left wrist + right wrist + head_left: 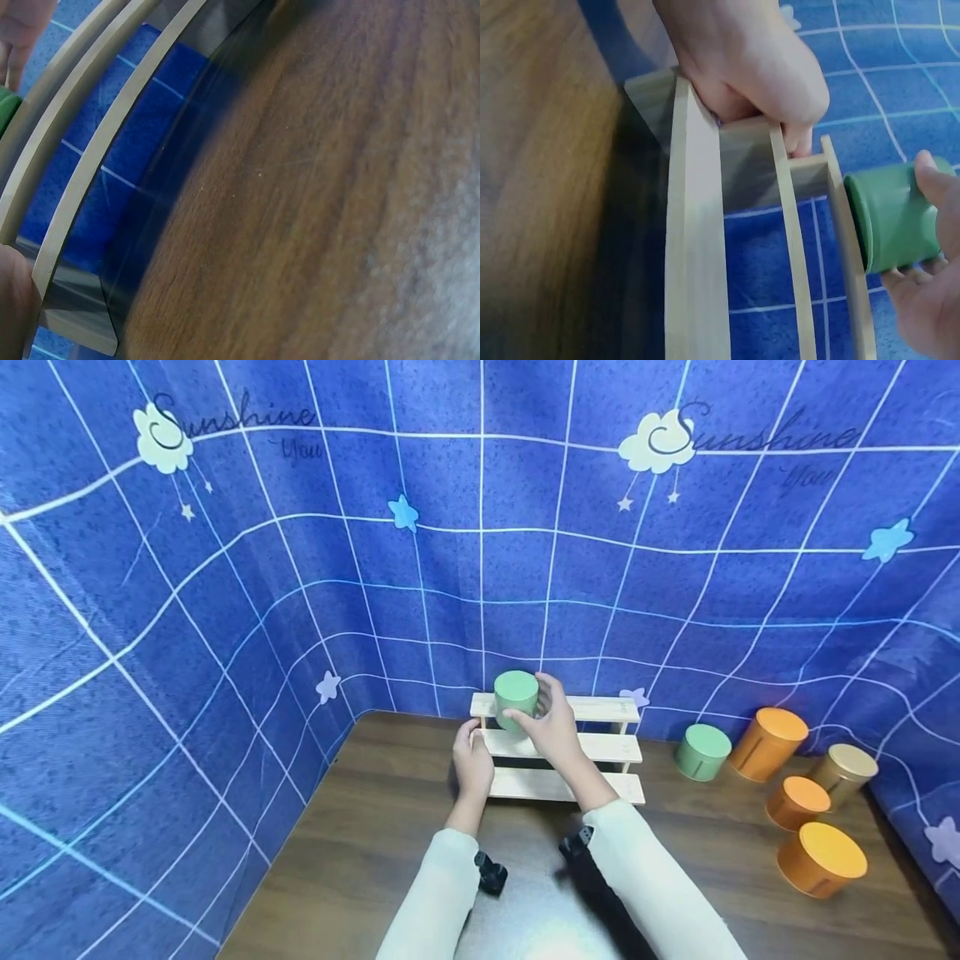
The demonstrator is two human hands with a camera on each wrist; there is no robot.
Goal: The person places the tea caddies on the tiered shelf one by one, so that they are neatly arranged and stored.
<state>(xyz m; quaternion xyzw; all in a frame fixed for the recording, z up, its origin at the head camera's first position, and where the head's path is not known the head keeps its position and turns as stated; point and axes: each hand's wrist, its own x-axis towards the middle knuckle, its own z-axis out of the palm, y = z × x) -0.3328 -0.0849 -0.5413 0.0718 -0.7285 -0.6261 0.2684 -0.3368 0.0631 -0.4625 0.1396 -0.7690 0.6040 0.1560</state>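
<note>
A three-tier pale wooden shelf (600,747) stands against the blue cloth at the back of the table. My right hand (558,735) holds a round green canister (515,693) at the left part of the top tier, thumb on one side and fingers on the other. In the right wrist view the base of the canister (896,214) is right at the top board; whether its full weight rests there I cannot tell. With fingers curled round the shelf's left end panel, my left hand (472,767) grips it. Only part of the left hand (13,300) shows in the left wrist view.
On the right of the table stand another green canister (702,752), a tall orange one (768,745), a gold one (843,772), a small orange one (798,803) and a wide yellow-orange one (821,860). Blue patterned cloth (480,560) hangs behind the brown wooden table (360,860).
</note>
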